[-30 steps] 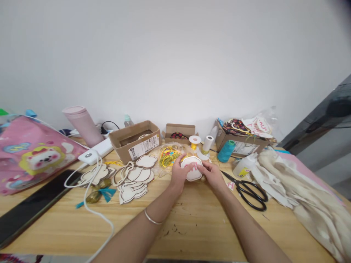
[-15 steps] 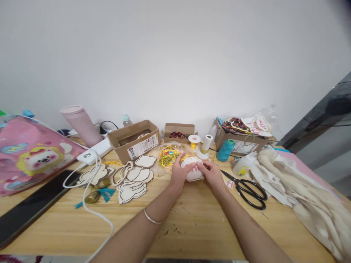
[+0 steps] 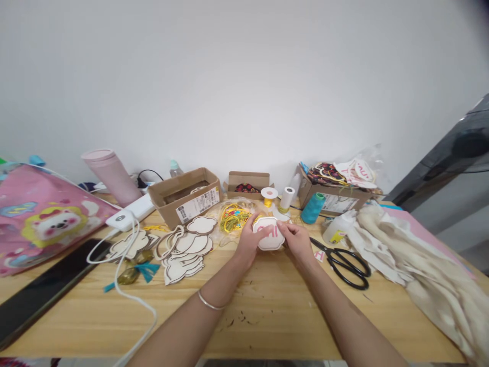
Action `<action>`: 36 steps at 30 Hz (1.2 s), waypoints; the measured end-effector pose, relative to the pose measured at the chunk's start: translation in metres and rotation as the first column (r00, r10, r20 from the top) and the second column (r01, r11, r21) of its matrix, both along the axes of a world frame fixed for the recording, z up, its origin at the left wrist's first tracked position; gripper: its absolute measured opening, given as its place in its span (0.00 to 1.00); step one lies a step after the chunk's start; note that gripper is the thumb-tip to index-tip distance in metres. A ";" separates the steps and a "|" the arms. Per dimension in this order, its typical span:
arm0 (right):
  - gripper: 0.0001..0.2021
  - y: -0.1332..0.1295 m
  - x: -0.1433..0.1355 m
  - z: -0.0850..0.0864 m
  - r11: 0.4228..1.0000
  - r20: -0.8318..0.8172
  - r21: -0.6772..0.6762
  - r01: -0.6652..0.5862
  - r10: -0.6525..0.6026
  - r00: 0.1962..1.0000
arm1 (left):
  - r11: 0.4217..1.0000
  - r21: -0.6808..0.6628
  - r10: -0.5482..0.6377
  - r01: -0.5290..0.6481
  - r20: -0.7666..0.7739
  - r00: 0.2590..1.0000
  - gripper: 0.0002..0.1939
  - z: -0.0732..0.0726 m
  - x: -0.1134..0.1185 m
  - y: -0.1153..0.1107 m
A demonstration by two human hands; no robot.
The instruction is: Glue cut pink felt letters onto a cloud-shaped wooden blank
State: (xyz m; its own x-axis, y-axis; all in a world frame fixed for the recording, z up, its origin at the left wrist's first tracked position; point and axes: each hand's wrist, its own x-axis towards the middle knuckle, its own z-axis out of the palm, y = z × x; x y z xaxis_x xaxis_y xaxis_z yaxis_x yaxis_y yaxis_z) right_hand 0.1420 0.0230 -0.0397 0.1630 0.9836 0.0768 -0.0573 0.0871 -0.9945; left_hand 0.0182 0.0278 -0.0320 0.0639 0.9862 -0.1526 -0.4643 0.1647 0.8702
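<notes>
Between my hands is a white scalloped plaque (image 3: pixel 270 242) with pink lettering on its face, held up off the table. My left hand (image 3: pixel 249 238) grips its left edge, the thumb lying over the front beside the letters. At the upper right edge, my right hand (image 3: pixel 296 238) pinches it with thumb and fingers. A small piece with a pink letter H (image 3: pixel 319 256) lies just right of my right hand, near black-handled scissors (image 3: pixel 349 266). Behind the plaque sits a plastic bag of yellow and coloured cords (image 3: pixel 235 216).
Scalloped wooden cutouts (image 3: pixel 187 255) lie in a pile on the left, near a white cable (image 3: pixel 133 298) and a phone-like black slab (image 3: pixel 49 285). Cardboard boxes (image 3: pixel 187 196) line the wall. A teal thread cone (image 3: pixel 313 208), glue bottle (image 3: pixel 338 228) and cream cloth (image 3: pixel 424 270) are at right.
My right thumb and fingers have shifted slightly right to the plaque's edge, so more of the pink lettering shows. The plaque stays in both hands.
</notes>
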 end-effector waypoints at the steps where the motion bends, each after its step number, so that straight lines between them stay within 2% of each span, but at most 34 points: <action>1: 0.18 -0.001 0.000 0.001 1.000 0.004 0.002 0.007 -0.007 1.000 | 1.000 0.016 0.000 0.001 -0.041 0.999 0.43 0.000 0.000 0.000; 5: 0.17 -0.002 0.000 0.007 0.999 0.027 0.017 0.032 -0.032 0.999 | 0.996 0.083 0.024 -0.005 -0.235 0.972 0.43 0.000 -0.001 -0.003; 8: 0.16 -0.003 0.000 0.008 0.999 0.034 0.021 0.042 -0.043 0.999 | 0.996 0.094 0.028 0.000 -0.290 0.957 0.43 -0.001 -0.001 -0.003; 12: 0.17 -0.004 0.001 0.011 0.998 0.032 0.019 0.058 -0.059 0.998 | 0.996 0.090 0.007 0.017 -0.259 0.966 0.46 -0.004 -0.001 -0.002; 15: 0.20 -0.003 0.002 0.013 0.997 0.028 0.020 0.074 -0.075 0.997 | 0.996 0.069 -0.052 0.060 -0.110 0.993 0.47 -0.003 -0.001 -0.002; 18: 0.22 -0.002 0.004 0.014 0.997 0.027 0.016 0.081 -0.081 0.996 | 0.997 0.043 -0.073 0.069 0.107 0.992 0.37 0.003 -0.001 -0.003; 20: 0.22 -0.001 0.005 0.013 0.996 0.028 0.012 0.086 -0.086 0.996 | 0.999 0.032 -0.048 0.043 0.169 0.984 0.27 0.007 -0.003 -0.003; 22: 0.22 -0.001 0.006 0.012 0.995 0.030 0.010 0.095 -0.095 0.995 | 0.999 0.038 0.002 -0.007 0.143 0.990 0.19 0.007 -0.006 -0.002; 25: 0.23 0.000 0.008 0.011 0.994 0.030 0.010 0.111 -0.111 0.993 | 0.997 0.060 0.052 -0.055 0.052 0.997 0.15 0.002 -0.010 0.001; 27: 0.24 0.001 0.009 0.012 0.993 0.031 0.010 0.119 -0.119 0.992 | 0.997 0.054 0.054 -0.054 -0.005 0.999 0.17 -0.002 -0.010 0.002; 31: 0.24 0.000 0.010 0.013 0.993 0.038 0.017 0.120 -0.121 0.992 | 0.998 0.063 0.011 -0.005 -0.088 0.996 0.35 -0.003 -0.007 0.001; 33: 0.24 0.000 0.010 0.013 0.993 0.043 0.022 0.120 -0.121 0.992 | 0.999 0.048 -0.007 0.011 -0.086 0.996 0.36 -0.001 -0.006 0.000; 36: 0.22 0.001 0.010 0.013 0.990 0.052 0.036 0.135 -0.137 0.989 | 1.000 -0.021 -0.012 0.011 -0.063 0.998 0.33 0.002 -0.007 -0.002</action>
